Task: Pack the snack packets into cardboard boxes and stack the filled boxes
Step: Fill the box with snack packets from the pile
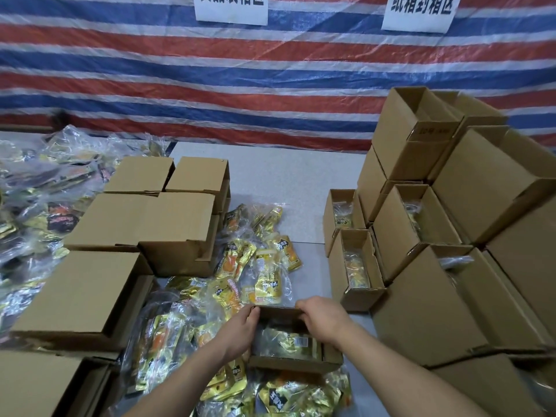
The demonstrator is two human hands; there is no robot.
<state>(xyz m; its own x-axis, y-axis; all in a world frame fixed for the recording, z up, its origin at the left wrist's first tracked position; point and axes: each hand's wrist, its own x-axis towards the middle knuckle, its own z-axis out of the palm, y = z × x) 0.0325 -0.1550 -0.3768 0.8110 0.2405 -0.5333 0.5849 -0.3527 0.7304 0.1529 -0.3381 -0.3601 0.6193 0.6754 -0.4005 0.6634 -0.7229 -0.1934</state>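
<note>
Both hands' fingers (251, 311) gripping small box (293, 361), packet (288, 341) inside

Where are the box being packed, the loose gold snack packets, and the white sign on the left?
small open box (296, 361), head view, near wall.
loose snack packets (264, 275), head view, a packet's gold front.
white sign (231, 9), head view, paper's middle.

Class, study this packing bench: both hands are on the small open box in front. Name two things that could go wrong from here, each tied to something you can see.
1. The small open box sits on loose snack packets, not on bare table, so it may tip as the left hand and right hand work its far flap.
2. The stack of open boxes on the right sits unevenly and tilted; adding another could topple it.
</note>
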